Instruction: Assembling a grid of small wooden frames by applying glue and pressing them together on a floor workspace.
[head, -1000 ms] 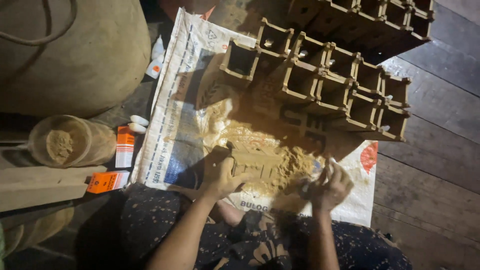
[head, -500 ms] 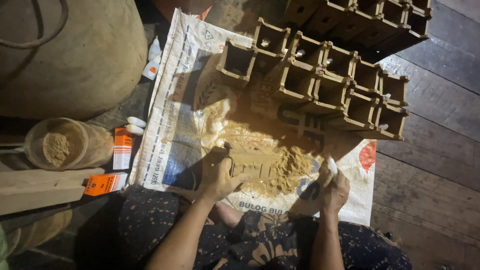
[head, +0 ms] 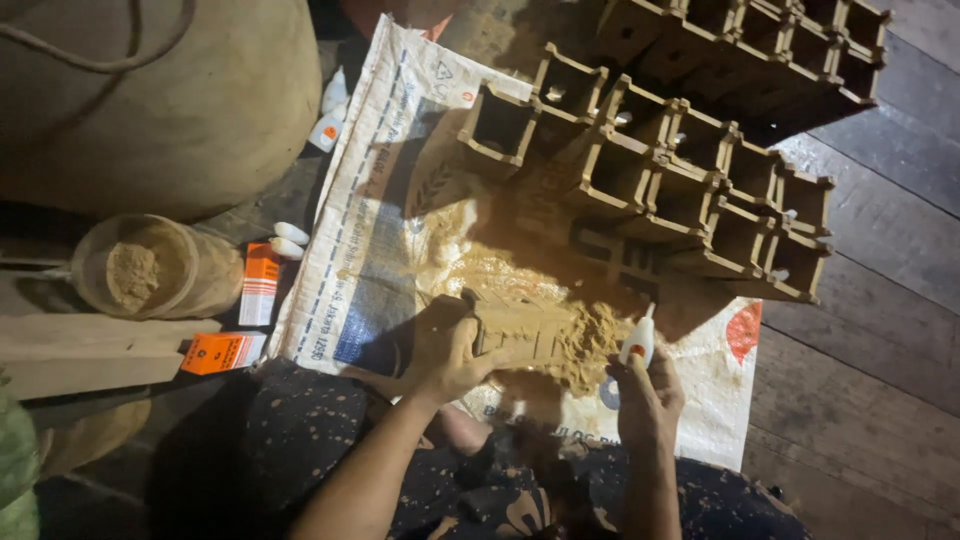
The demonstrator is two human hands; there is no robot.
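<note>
Two hands: left hand point(head: 445, 350) grips one wooden piece point(head: 520, 335), right hand point(head: 648, 395) one glue bottle point(head: 639, 340).

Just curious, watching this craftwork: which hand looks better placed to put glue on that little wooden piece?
Probably the right hand: it already holds the small white glue bottle, nozzle up beside the wooden piece. The left hand is busy steadying that piece over the sawdust.

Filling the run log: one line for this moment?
left hand: holds wood piece | right hand: holds glue bottle upright | sawdust on sack
</note>
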